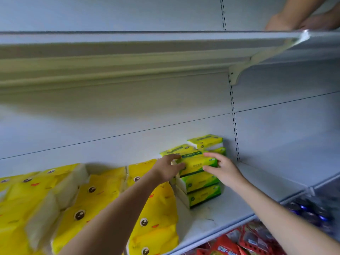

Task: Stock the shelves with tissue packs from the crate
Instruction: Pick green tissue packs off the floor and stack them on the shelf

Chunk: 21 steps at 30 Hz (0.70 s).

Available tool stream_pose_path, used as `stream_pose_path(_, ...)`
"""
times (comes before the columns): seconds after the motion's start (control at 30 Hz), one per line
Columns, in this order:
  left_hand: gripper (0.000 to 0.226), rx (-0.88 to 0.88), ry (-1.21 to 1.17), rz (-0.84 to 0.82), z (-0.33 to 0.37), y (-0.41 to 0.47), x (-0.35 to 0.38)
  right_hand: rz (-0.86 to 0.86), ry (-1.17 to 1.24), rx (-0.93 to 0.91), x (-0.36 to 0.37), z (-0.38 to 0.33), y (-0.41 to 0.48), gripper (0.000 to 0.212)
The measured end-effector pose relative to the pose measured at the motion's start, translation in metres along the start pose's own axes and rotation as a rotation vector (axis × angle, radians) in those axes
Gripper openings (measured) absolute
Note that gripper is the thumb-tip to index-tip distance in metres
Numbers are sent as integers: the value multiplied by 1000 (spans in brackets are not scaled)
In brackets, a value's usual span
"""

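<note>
Shelf [230, 205], tissue pack [197, 163] flat, lengthwise left-right

Left hand [168, 167], right hand [223, 169], both gripping

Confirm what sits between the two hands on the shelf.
Head view: one green tissue pack, top of the front stack; the left hand grips its left end, the right hand its right end.
</note>
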<state>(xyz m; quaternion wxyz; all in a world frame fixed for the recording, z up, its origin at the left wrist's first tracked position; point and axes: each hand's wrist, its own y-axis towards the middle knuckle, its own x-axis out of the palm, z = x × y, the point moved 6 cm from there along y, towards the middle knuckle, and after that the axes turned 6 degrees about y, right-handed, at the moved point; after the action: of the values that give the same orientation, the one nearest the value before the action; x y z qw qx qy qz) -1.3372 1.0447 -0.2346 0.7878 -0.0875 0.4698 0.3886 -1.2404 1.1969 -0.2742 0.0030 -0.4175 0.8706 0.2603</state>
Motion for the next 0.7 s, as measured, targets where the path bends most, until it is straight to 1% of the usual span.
stream_pose_path(0.13,49,-47,162,-58,0,12,17,-30,-67,47,-1,24,6,38)
stream_pose_path(0.23,51,-45,282,-53,2,19,25,-39,-122,65,-3,33,6,41)
stream_pose_path(0.37,52,-7,407,-33,6,21,31,-24,-117,92,1,42,9,43)
stream_pose_path(0.5,52,6,451,-42,8,21,31,-18,-118,89,0,44,12,46)
stream_pose_path(0.7,51,22,466,-35,11,15,26,-3,-141,20,-3,30,8,59)
